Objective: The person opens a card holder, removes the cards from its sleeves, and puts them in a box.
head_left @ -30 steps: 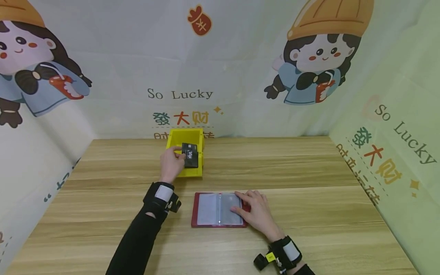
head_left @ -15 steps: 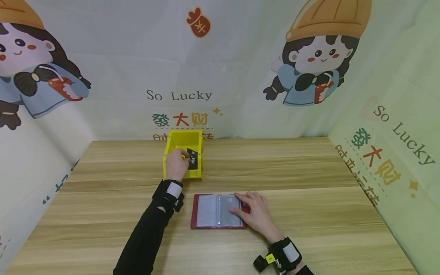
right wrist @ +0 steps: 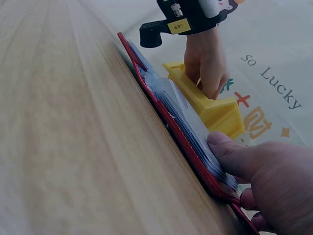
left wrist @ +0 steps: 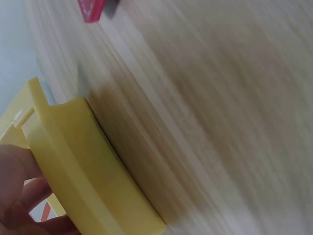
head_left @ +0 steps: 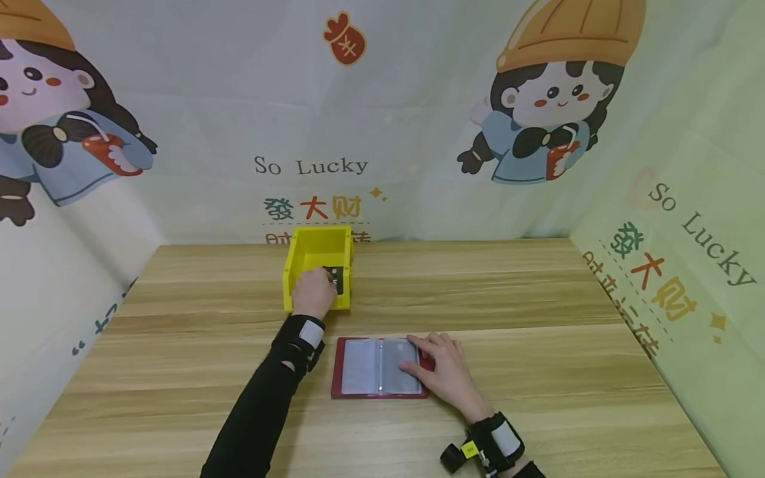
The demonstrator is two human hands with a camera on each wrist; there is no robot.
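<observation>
Your left hand (head_left: 313,292) holds a black card (head_left: 335,275) with curled fingers, low inside the yellow box (head_left: 299,255) at the far side of the wooden table (head_left: 538,299). Your right hand (head_left: 445,372) lies with relaxed, straight fingers, pressing on the right page of the open red card holder (head_left: 364,367), which lies flat on the table, near the box.
</observation>
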